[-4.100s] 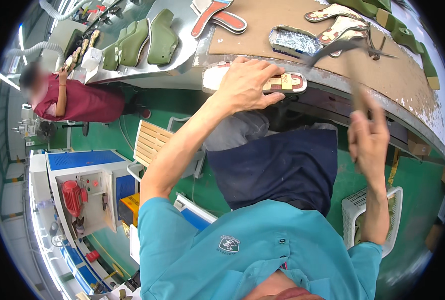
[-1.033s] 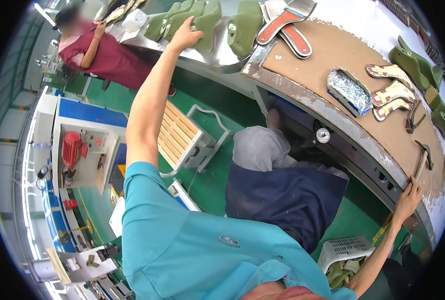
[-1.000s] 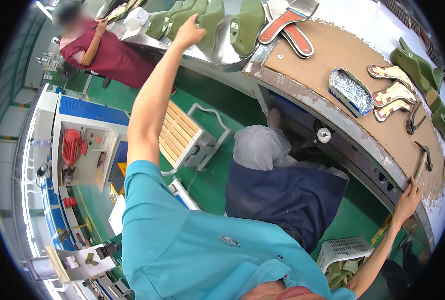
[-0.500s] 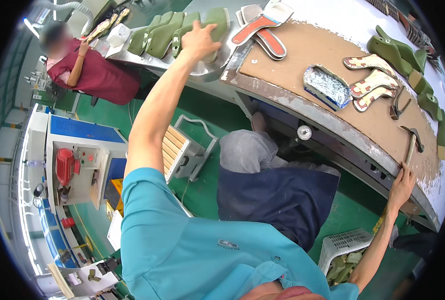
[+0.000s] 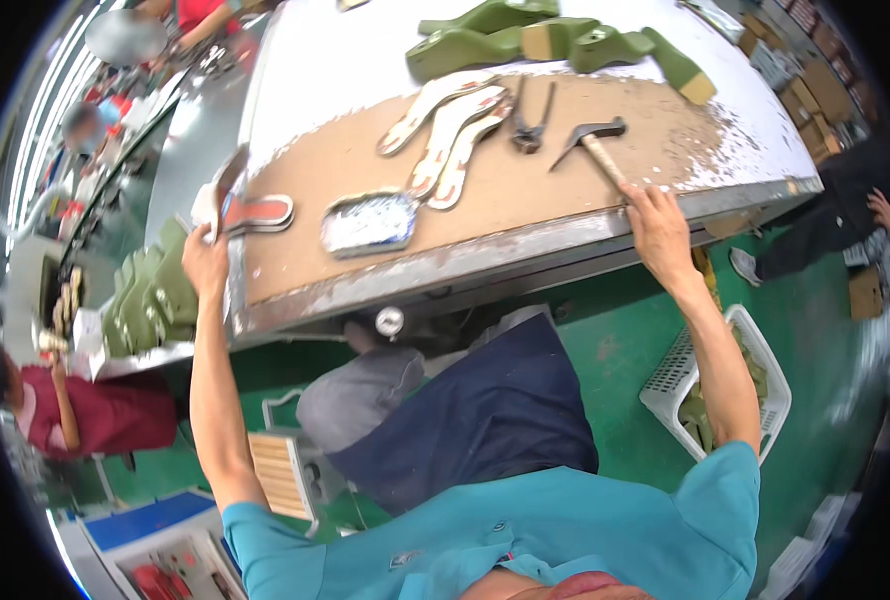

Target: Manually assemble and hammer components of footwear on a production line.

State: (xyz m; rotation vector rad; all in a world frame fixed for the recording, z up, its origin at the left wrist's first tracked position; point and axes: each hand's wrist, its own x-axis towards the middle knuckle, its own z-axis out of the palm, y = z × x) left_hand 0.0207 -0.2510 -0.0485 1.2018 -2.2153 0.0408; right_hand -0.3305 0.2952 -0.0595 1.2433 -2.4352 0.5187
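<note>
At the table's left edge, my left hand point(image 5: 206, 262) has its fingers closed on the pale end of a red-and-white insole point(image 5: 215, 203). Another red-topped insole point(image 5: 260, 212) lies beside it, flat on the brown board. My right hand point(image 5: 660, 235) is at the front edge, gripping the wooden handle end of a hammer point(image 5: 605, 160); its dark head rests on the board. Left of the hammer is a pair of pincers point(image 5: 532, 122). Several patterned insoles point(image 5: 455, 135) lie nearby, next to a shallow tray point(image 5: 370, 225) of small shiny bits.
Green shoe lasts point(image 5: 475, 50) lie along the board's far side; more lasts point(image 5: 155, 285) stand on the left bench. A white basket point(image 5: 680, 385) of lasts sits on the floor at right. Co-workers are at left, including one in a maroon apron point(image 5: 100, 410); another person stands at right.
My left hand has moved from the green lasts to the insoles and taken hold of one. The view has swung to the right. My right hand still holds the hammer.
</note>
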